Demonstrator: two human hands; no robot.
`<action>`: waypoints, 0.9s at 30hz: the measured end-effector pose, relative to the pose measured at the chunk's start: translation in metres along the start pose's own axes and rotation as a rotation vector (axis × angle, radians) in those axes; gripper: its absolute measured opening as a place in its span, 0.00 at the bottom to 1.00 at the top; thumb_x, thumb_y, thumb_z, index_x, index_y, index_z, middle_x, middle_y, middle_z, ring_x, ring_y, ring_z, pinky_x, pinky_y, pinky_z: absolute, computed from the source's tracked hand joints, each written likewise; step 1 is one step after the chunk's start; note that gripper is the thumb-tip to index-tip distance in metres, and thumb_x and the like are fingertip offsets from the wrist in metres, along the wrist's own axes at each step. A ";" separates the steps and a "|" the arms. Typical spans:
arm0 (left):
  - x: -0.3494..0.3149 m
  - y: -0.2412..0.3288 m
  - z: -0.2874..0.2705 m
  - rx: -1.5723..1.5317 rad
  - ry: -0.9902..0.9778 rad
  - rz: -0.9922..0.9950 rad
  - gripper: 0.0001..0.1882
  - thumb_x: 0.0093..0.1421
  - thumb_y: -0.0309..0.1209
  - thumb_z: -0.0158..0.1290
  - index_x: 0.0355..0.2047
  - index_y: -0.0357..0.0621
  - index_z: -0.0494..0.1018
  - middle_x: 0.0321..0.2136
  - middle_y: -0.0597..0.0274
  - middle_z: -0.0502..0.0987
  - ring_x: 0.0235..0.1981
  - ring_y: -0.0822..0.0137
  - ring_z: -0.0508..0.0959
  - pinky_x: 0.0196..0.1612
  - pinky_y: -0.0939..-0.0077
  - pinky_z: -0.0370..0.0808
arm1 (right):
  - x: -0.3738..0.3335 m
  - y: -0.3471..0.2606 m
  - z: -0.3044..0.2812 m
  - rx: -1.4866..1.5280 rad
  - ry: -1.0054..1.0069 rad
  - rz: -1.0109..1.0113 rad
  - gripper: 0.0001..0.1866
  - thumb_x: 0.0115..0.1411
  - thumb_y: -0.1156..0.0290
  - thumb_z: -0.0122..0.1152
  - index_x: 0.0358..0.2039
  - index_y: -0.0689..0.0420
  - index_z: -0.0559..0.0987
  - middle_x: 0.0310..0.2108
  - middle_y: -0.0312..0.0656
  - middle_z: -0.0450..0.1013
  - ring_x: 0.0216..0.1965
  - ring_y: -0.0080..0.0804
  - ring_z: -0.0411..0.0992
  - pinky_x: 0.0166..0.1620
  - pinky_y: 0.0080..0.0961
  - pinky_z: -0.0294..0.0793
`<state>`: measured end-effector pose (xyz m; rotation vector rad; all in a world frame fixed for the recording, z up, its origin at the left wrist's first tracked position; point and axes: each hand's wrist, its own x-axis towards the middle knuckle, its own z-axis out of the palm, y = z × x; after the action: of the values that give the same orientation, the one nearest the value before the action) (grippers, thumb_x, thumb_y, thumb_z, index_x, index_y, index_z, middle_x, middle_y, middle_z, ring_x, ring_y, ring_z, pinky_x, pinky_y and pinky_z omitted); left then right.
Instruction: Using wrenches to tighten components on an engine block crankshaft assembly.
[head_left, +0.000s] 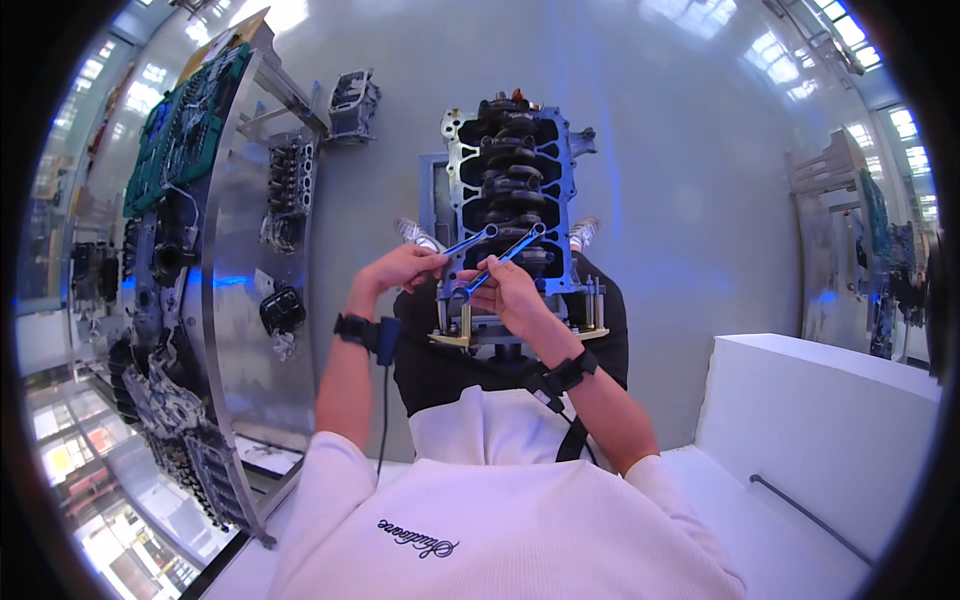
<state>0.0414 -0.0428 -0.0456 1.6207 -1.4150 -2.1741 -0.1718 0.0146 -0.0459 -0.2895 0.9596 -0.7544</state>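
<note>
An engine block [452, 185] sits in front of me with its underside up, and a dark crankshaft [514, 178] runs along its middle. My left hand [402, 268] is closed around one end of a shiny combination wrench [466, 243]. That wrench's ring end reaches over the near part of the crankshaft. In my right hand [510, 292], the fingers pinch a second wrench [512, 253], which slants up to the right with its ring end above the block. Whether either ring touches a bolt, I cannot tell. A brass-coloured mounting plate [450, 341] with upright posts stands at the block's near end.
At left stands a metal workbench [225, 300] bearing a green tool tray [205, 125] and dark engine parts. A cylinder head [290, 180] and a black part [283, 310] lie on its lower shelf. Another engine casting [353, 105] rests beyond it. A white box-shaped block [820, 410] is at right.
</note>
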 end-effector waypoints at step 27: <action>-0.006 -0.012 0.137 -0.469 0.424 0.248 0.12 0.64 0.35 0.39 0.35 0.39 0.67 0.08 0.71 0.60 0.08 0.80 0.60 0.11 0.84 0.62 | -0.054 -0.028 -0.061 -0.668 0.210 -0.230 0.17 0.64 0.63 0.38 0.34 0.64 0.72 0.07 0.34 0.60 0.07 0.19 0.57 0.13 0.18 0.56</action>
<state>-0.0592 0.0509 -0.0483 1.5105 -0.8531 -1.7174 -0.2536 0.0381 -0.0306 -0.9294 1.3817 -0.6598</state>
